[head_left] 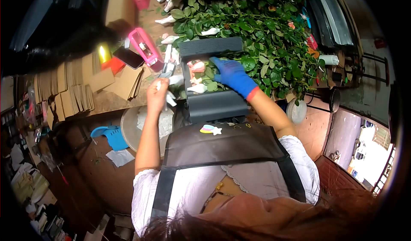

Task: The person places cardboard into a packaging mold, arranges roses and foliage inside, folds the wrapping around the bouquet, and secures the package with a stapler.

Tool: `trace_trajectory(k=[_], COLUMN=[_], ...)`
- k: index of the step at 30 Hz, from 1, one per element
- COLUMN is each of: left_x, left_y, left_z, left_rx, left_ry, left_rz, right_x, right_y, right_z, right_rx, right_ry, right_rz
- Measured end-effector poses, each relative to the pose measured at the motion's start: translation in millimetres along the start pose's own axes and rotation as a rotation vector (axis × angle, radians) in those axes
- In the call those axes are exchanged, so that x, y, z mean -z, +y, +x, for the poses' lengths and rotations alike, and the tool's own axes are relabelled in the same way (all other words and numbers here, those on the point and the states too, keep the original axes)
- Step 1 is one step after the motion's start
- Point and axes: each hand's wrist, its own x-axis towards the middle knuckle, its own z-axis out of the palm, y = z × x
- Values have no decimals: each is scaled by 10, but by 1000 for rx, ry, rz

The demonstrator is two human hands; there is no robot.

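Observation:
My left hand (157, 94) is closed at the left side of a dark grey trough, with white wrapping (175, 79) sticking out of its fingers. My right hand (233, 75), in a blue glove with a red cuff, curls over leafy rose stems (209, 73) inside the trough (216, 106). Pink rose heads (197, 67) lie at the trough's left end, and a bud in white wrapping (197, 88) lies below them. The stems under my glove are mostly hidden.
A large pile of leafy roses (265, 40) covers the table's far right, several with white-wrapped buds. To the left are a pink holder (143, 46), a phone (128, 58) and cardboard pieces (77, 97). A round bin (132, 125) and a blue dustpan (112, 137) stand below.

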Motion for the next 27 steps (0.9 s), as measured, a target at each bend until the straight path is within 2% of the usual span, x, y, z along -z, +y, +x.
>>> trace_trajectory(k=[2, 4, 5, 6, 8, 9, 11, 16, 18, 20, 21, 23, 24, 26, 27], left_x=[127, 172, 33, -136, -264, -313, -383, -472, -417, -119, 126, 764, 926, 1130, 1052], left_y=[-147, -145, -155, -78, -183, -170, -123, -212, -218, -328, -140, -212, -151, -413, -398], left_z=[23, 1, -8, -28, 99, 140, 165, -70, -173, -245, -336, -516, -613, -768, -752], left_rx=[-224, 44, -5, -93, -138, -71, 67, -38, -107, 20, 28, 13, 155, 173, 71], left_ry=[-42, -203, -183, -169, -353, -403, -500, -261, -160, 17, 88, 57, -45, -172, -154], left_rz=[110, 450, 475, 506, 630, 623, 602, 491, 470, 296, 341, 718, 1049, 1514, 1486], right_x=[308, 538, 555, 519, 384, 303, 150, -93, -54, -7, 1, -12, -31, -71, -85], right_y=[-56, -134, -153, -154, -185, -260, -327, -401, -394, -400, -393, -411, -447, -518, -543], right_z=[-188, -319, -316, -271, -110, -45, 32, 79, 84, 60, 40, 50, 78, 115, 146], right_rx=[38, 82, 158, 219, 335, 314, 307, 349, 380, 414, 431, 452, 452, 466, 481], right_ry=[22, 90, 30, -83, -303, -427, -458, -398, -417, -421, -414, -438, -467, -505, -512], right_rz=[178, 351, 364, 234, -30, -219, -321, -498, -476, -474, -482, -529, -567, -639, -677])
